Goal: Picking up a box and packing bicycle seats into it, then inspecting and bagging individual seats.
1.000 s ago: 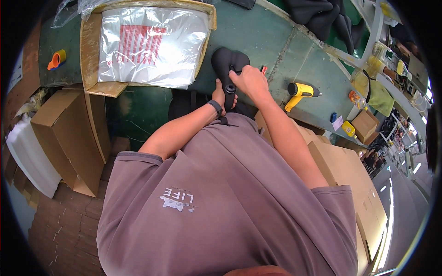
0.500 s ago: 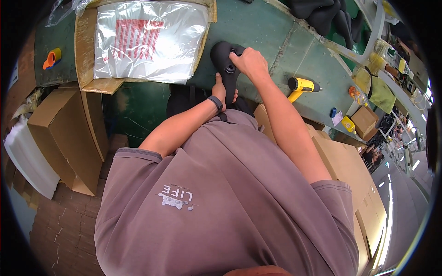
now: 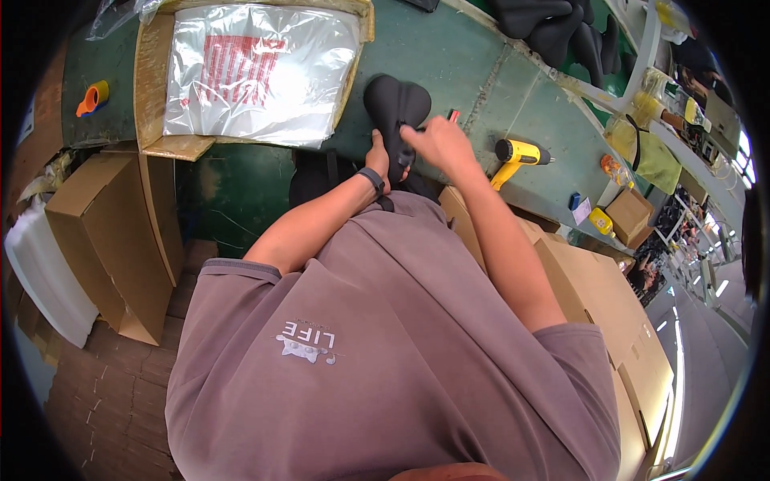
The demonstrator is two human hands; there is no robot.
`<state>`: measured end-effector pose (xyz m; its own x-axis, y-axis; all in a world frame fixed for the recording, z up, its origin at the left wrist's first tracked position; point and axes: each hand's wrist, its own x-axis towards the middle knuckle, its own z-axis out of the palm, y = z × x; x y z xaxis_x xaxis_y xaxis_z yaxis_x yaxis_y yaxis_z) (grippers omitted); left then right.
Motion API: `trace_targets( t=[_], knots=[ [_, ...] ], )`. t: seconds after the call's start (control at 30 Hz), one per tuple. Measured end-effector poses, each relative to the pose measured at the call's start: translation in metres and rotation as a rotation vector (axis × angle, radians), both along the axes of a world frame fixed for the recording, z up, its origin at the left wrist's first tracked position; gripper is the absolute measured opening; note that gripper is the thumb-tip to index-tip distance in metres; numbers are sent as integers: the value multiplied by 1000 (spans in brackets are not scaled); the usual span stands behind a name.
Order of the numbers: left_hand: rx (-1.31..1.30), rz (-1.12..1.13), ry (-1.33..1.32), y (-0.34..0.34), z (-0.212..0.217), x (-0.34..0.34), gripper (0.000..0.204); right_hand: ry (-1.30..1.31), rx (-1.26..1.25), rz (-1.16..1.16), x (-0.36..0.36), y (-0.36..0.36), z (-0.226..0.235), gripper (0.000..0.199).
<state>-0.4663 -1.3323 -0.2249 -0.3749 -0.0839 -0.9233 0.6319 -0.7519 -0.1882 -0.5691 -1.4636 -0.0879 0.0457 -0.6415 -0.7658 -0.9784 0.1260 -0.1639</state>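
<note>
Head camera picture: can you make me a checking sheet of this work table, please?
Surface: green table, worn.
Job's things: black bicycle saddle lying at the table edge.
Clutter: clear plastic bags in a flat cardboard tray; yellow power tool; orange tape holder.
Hands: left hand grips the saddle's narrow end; right hand rests on its side.
Cables: nothing seen.
Surroundings: cardboard boxes beside the table; more black saddles further along.
</note>
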Motion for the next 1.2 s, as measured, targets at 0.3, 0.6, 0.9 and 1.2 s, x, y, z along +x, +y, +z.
trace_targets(
  t=[0.3, 0.6, 0.9, 1.2],
  knots=[
    [14, -5, -32, -4, -1, -4, 90, 54, -57, -67, 21, -35, -28, 64],
    [20, -40, -79, -6, -7, -11, 99, 28, 53, -107, 4, -81, -52, 68],
    [52, -2, -51, -11, -3, -8, 86, 3, 3, -24, 4, -17, 9, 64],
    [-53, -3, -16, -8, -10, -5, 94, -17, -90, -73, -1, -12, -24, 59]
  ],
)
